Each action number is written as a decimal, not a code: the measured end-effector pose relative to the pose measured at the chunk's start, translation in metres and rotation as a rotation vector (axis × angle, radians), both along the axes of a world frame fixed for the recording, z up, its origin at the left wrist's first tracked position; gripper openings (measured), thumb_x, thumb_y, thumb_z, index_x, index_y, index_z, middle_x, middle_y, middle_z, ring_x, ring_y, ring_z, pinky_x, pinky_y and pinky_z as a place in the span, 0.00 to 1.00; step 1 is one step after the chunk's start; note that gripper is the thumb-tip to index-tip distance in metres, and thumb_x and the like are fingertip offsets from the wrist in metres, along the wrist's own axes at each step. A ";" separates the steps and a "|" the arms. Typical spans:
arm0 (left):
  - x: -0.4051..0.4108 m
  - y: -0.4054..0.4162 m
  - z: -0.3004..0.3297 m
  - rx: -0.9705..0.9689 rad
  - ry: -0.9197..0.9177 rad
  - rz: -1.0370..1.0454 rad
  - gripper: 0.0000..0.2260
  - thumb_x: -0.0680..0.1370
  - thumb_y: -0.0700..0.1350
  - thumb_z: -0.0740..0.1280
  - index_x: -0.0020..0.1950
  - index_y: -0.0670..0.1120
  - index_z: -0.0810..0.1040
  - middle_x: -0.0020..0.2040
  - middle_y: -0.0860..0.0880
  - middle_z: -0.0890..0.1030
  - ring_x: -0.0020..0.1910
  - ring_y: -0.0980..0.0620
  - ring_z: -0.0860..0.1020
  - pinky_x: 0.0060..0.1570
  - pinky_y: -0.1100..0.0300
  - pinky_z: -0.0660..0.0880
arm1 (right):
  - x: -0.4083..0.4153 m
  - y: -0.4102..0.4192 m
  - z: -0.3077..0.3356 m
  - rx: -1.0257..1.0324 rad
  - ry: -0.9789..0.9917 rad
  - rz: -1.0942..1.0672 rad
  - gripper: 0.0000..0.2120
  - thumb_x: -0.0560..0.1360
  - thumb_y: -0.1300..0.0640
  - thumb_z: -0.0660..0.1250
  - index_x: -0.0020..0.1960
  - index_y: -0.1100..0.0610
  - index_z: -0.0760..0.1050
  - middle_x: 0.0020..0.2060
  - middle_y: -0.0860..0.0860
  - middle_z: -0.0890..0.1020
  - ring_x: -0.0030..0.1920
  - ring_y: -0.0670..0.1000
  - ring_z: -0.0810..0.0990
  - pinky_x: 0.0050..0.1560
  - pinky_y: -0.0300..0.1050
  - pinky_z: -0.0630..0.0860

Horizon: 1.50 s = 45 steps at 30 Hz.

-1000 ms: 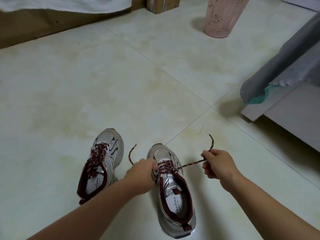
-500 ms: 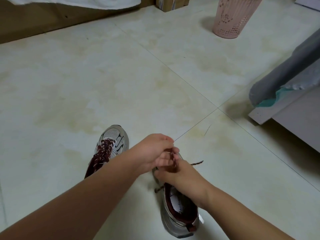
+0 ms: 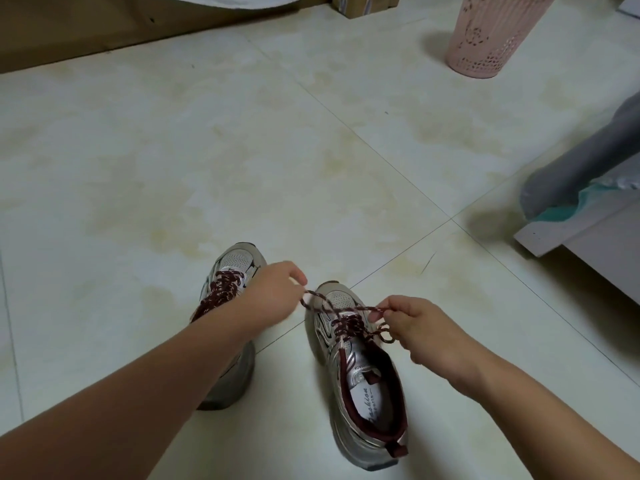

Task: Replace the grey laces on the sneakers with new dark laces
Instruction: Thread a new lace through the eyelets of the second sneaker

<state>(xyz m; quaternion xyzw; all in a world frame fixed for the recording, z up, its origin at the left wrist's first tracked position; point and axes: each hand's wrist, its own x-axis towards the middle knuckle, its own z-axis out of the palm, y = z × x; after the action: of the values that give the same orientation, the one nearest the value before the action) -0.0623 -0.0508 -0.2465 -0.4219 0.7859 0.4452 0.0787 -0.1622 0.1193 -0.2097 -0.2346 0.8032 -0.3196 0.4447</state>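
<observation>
- Here, your two sneakers stood on the pale tiled floor [image 3: 173, 168], near you and side by side: silver-grey mesh uppers, maroon collar lining, dark maroon laces flecked with pale dots.
- The right sneaker [image 3: 360, 382] lay with its long axis running near to far, toe pointing away from you and slightly left, heel nearest, its printed insole in view.
- The left sneaker [image 3: 232, 275] pointed the same way, toe far; your forearm hid much of its heel half.
- Your left hand [image 3: 273, 296] had its fingertips pinched on one end of the dark lace [image 3: 346, 318], pulling it to the left above the right sneaker's toe.
- Your right hand [image 3: 419, 327] had its fingers curled round the other end, drawn to the right, with a small curl of lace showing just beside the knuckles.
- The two strands crossed over the top eyelets.
- A pink perforated bin [image 3: 488, 36] stood far right, well apart from the sneakers.
</observation>
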 end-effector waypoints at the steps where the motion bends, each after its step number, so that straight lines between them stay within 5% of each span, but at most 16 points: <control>1: 0.000 0.002 0.004 -0.165 0.037 -0.146 0.08 0.78 0.42 0.61 0.55 0.47 0.76 0.50 0.49 0.73 0.47 0.53 0.73 0.51 0.59 0.71 | 0.002 -0.006 0.002 0.006 0.082 0.084 0.15 0.79 0.65 0.52 0.53 0.57 0.77 0.37 0.45 0.76 0.32 0.36 0.72 0.31 0.28 0.64; 3: -0.003 0.014 0.015 -0.105 0.241 -0.312 0.10 0.79 0.45 0.60 0.59 0.49 0.75 0.55 0.53 0.73 0.56 0.56 0.72 0.61 0.60 0.67 | 0.006 -0.018 0.008 0.023 0.195 0.266 0.19 0.77 0.66 0.51 0.61 0.56 0.75 0.52 0.50 0.78 0.50 0.43 0.75 0.45 0.32 0.68; 4: -0.004 0.021 0.020 0.044 0.323 -0.339 0.10 0.79 0.45 0.60 0.59 0.49 0.75 0.53 0.54 0.75 0.55 0.59 0.73 0.60 0.62 0.68 | 0.008 -0.022 0.009 0.013 0.209 0.333 0.20 0.77 0.67 0.51 0.60 0.53 0.74 0.53 0.50 0.78 0.52 0.46 0.75 0.48 0.35 0.68; 7: -0.005 0.031 0.025 0.299 0.392 -0.293 0.06 0.79 0.44 0.61 0.55 0.52 0.73 0.43 0.55 0.76 0.36 0.65 0.76 0.46 0.65 0.73 | 0.013 -0.027 0.008 -0.041 0.216 0.343 0.12 0.78 0.65 0.53 0.45 0.49 0.67 0.37 0.46 0.75 0.36 0.43 0.71 0.37 0.35 0.67; 11: 0.003 0.024 0.019 0.541 0.303 -0.179 0.03 0.79 0.42 0.62 0.50 0.49 0.74 0.34 0.55 0.76 0.23 0.60 0.72 0.27 0.67 0.70 | 0.011 -0.019 -0.004 -0.066 0.238 0.208 0.05 0.78 0.58 0.60 0.47 0.53 0.63 0.35 0.46 0.74 0.33 0.44 0.70 0.34 0.34 0.66; 14: 0.009 0.018 0.012 0.448 0.233 -0.200 0.10 0.77 0.39 0.63 0.36 0.48 0.76 0.27 0.53 0.75 0.20 0.61 0.65 0.22 0.68 0.62 | 0.005 -0.017 -0.002 -0.082 0.184 0.200 0.08 0.76 0.64 0.63 0.42 0.51 0.72 0.33 0.45 0.75 0.33 0.42 0.72 0.36 0.32 0.67; 17: 0.012 0.011 0.009 0.300 0.188 -0.222 0.11 0.76 0.39 0.64 0.34 0.48 0.76 0.25 0.55 0.75 0.22 0.58 0.66 0.25 0.67 0.63 | 0.005 -0.018 0.001 -0.095 0.089 0.124 0.14 0.74 0.70 0.62 0.38 0.54 0.78 0.29 0.44 0.76 0.25 0.38 0.73 0.30 0.27 0.68; 22: 0.013 0.018 0.010 0.542 0.215 -0.271 0.09 0.76 0.48 0.65 0.36 0.50 0.76 0.33 0.49 0.78 0.27 0.58 0.74 0.29 0.67 0.70 | 0.020 -0.030 -0.006 -0.204 0.206 0.069 0.14 0.70 0.64 0.70 0.36 0.48 0.71 0.29 0.48 0.80 0.26 0.41 0.74 0.33 0.36 0.73; 29: 0.021 0.012 -0.001 0.460 0.177 -0.244 0.03 0.73 0.46 0.70 0.39 0.50 0.82 0.20 0.58 0.67 0.21 0.59 0.61 0.24 0.68 0.60 | 0.029 -0.026 -0.024 -0.192 0.238 0.021 0.16 0.67 0.55 0.76 0.34 0.49 0.68 0.28 0.50 0.78 0.28 0.44 0.69 0.32 0.36 0.69; 32: 0.018 0.012 -0.011 0.304 0.109 -0.293 0.09 0.72 0.45 0.71 0.32 0.51 0.79 0.23 0.56 0.71 0.22 0.59 0.64 0.24 0.69 0.62 | 0.032 -0.024 -0.032 -0.071 0.276 0.057 0.14 0.70 0.56 0.73 0.41 0.48 0.67 0.33 0.47 0.77 0.34 0.46 0.72 0.37 0.41 0.70; 38: 0.025 0.017 -0.036 -0.039 0.031 -0.373 0.08 0.76 0.47 0.65 0.36 0.51 0.72 0.34 0.56 0.73 0.37 0.55 0.71 0.37 0.62 0.66 | 0.037 -0.014 -0.049 0.393 0.570 0.320 0.21 0.71 0.34 0.60 0.52 0.48 0.76 0.55 0.48 0.68 0.63 0.50 0.61 0.62 0.46 0.63; 41: 0.027 0.027 -0.044 -0.050 0.060 -0.322 0.04 0.75 0.44 0.64 0.44 0.47 0.78 0.37 0.55 0.78 0.40 0.53 0.74 0.42 0.62 0.69 | 0.039 -0.010 -0.062 0.226 0.343 0.154 0.04 0.73 0.47 0.67 0.45 0.46 0.78 0.62 0.50 0.67 0.68 0.51 0.60 0.66 0.42 0.60; 45: 0.025 0.037 -0.050 -0.096 0.079 -0.265 0.05 0.75 0.45 0.65 0.44 0.46 0.80 0.35 0.53 0.78 0.37 0.54 0.73 0.39 0.64 0.68 | 0.034 -0.003 -0.075 0.048 0.144 0.022 0.10 0.71 0.62 0.71 0.35 0.49 0.77 0.57 0.51 0.69 0.61 0.50 0.69 0.51 0.26 0.63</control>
<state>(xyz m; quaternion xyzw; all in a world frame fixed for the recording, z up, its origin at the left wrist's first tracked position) -0.0371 -0.0139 -0.2963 -0.2999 0.8575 0.4092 0.0853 -0.1286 0.1162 -0.2848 -0.2549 0.8379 -0.2776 0.3948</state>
